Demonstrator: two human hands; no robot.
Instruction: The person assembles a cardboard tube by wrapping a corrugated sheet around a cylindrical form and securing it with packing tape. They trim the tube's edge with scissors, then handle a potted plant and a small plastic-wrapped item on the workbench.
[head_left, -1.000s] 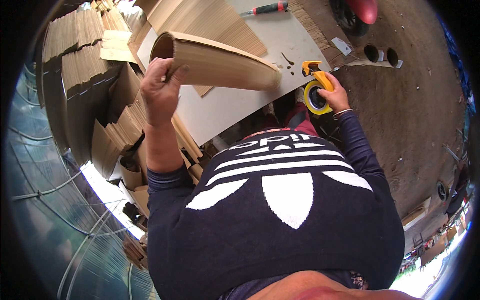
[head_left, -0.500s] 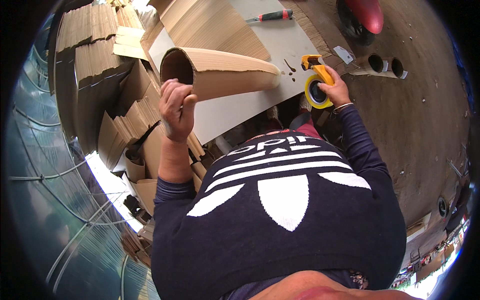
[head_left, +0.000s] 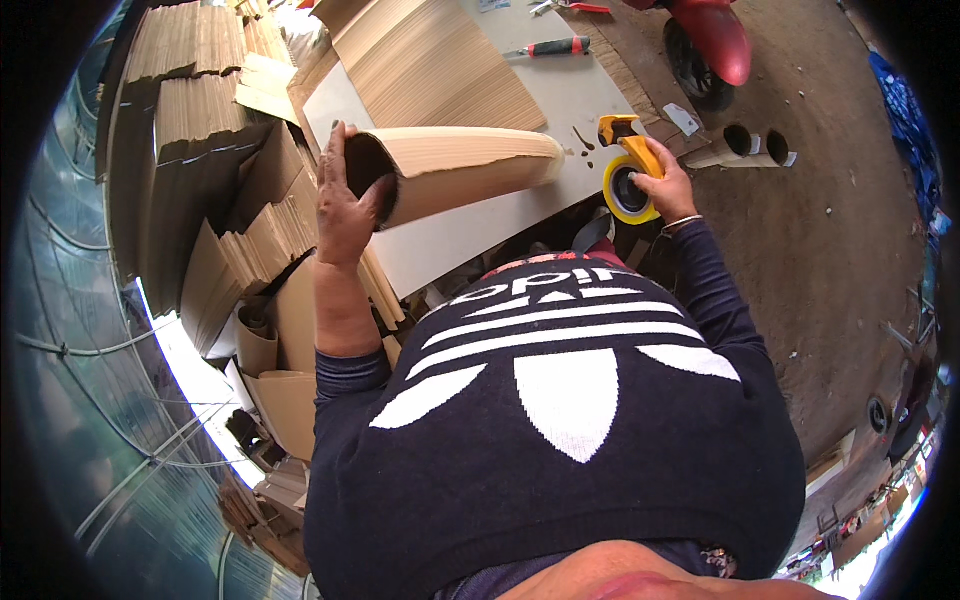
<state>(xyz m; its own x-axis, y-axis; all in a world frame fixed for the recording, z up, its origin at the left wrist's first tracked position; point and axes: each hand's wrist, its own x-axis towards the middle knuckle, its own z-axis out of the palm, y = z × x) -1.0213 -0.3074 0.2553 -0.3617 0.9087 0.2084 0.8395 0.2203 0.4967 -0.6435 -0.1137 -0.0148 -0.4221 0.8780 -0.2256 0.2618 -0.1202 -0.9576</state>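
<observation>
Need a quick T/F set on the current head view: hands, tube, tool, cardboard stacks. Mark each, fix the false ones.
1. The right hand holds a yellow tape dispenser. True.
2. The left hand is at the open end of the cardboard tube. True.
3. The right hand is touching the cardboard tube. False: it is apart from the tube, at the dispenser.
4. The tool with the black-and-red handle lies on the ground. False: that tool lies on the white tabletop.
5. The tall cardboard stacks stand to the person's left. True.
</observation>
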